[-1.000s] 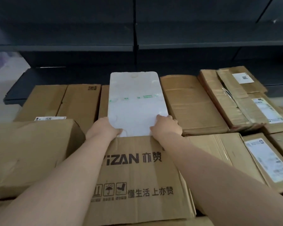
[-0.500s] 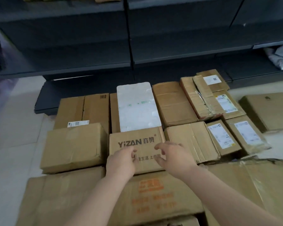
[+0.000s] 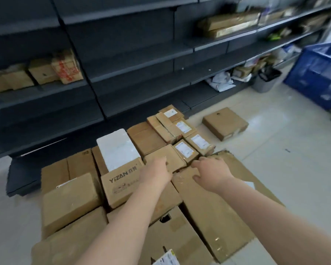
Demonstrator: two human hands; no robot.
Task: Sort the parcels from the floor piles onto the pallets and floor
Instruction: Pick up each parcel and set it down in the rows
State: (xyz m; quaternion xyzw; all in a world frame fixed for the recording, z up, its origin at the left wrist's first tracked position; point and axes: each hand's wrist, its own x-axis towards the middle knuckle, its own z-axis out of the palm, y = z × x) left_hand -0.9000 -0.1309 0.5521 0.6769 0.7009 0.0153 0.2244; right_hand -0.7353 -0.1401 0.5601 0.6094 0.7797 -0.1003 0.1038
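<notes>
A white foam parcel point(image 3: 117, 148) lies flat among several brown cardboard parcels packed side by side on the floor before dark shelving. In front of it sits a brown box printed YIZAN point(image 3: 120, 185). My left hand point(image 3: 155, 172) hovers over the plain brown box point(image 3: 171, 159) right of the YIZAN box, fingers loosely bent, holding nothing. My right hand point(image 3: 211, 172) hangs over a long taped carton point(image 3: 214, 207), fingers relaxed and empty. Small labelled boxes point(image 3: 185, 150) lie just beyond both hands.
A lone flat brown box point(image 3: 225, 123) lies on the pale tiled floor to the right. Dark metal shelves point(image 3: 134, 77) stand behind, with cartons point(image 3: 40, 73) on the left shelf. A grey bin point(image 3: 266, 81) and blue crates point(image 3: 317, 73) stand at far right.
Both hands let go of the white foam parcel, which now lies in the row, and drew back to the right. The view rose and swung right.
</notes>
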